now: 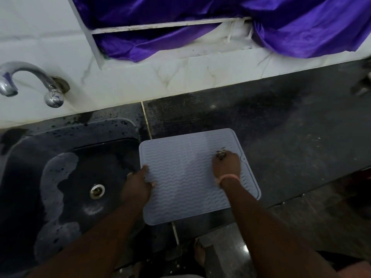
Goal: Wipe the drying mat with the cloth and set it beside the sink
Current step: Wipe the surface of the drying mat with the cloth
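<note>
A pale grey ribbed drying mat (184,173) lies flat on the dark counter just right of the sink (76,183). My left hand (138,185) grips the mat's left edge, thumb on top. My right hand (226,164) presses down on the mat's right part, fingers closed around a small dark patterned cloth (221,153) that pokes out past the knuckles. Most of the cloth is hidden under the hand.
A chrome tap (30,81) juts from the white tiled wall above the sink. A purple curtain (200,23) hangs in the window behind. Dark counter (291,133) stretches to the right. The counter's front edge runs just below the mat; a bare foot (199,253) shows beneath.
</note>
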`<state>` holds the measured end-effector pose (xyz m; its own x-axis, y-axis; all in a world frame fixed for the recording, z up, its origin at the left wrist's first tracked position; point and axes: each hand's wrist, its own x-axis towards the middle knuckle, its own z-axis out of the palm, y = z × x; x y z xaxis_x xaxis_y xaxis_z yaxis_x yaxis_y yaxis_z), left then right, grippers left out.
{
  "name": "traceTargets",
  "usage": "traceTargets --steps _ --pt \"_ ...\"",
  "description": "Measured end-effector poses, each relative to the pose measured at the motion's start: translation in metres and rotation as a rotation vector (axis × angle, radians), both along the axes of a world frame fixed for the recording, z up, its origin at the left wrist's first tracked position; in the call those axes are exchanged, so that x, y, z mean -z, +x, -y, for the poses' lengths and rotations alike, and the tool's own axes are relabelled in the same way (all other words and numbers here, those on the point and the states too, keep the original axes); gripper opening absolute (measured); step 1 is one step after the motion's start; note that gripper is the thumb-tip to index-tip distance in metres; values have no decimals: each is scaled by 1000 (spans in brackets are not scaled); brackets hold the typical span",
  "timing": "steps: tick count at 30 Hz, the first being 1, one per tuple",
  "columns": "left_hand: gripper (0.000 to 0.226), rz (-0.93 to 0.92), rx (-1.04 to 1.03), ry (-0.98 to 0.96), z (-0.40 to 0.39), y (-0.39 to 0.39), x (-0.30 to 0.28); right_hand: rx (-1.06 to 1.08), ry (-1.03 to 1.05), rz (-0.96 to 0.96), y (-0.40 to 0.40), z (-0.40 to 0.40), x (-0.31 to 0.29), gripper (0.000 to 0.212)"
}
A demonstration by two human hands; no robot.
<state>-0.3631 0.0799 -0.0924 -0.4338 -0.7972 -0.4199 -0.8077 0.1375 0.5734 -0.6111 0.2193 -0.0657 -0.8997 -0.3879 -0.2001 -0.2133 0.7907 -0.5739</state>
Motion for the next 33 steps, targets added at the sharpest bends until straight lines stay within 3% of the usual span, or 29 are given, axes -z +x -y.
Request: traceTargets --steps 5,10,13,16,20,23,25,27,33 --pt "65 49 11 -30 1 -4 -1 103 88 18 -34 -26 0 23" --pt "63 12 -36 -23 -1 -6 0 140 18 102 2 8 1 30" --pt "66 -4 -43 -16 -2 -5 0 -12 71 184 51 30 -2 29" --pt "69 -19 -74 -41 -4 -1 -1 -162 85 145 103 51 -2 29" --pt "50 -128 -107 -22 -2 10 9 -491 -8 52 156 80 -3 21" --pt "50 -194 -54 54 9 20 33 -563 -72 253 158 87 -7 21" --pt "52 -232 -41 76 11 23 32 -533 -139 424 141 78 -14 21" --pt "61 -285 -58 129 7 21 14 -398 -214 458 112 60 -18 21" --pt "54 -241 -110 69 0 14 9 23 -186 214 -9 -23 -27 23"
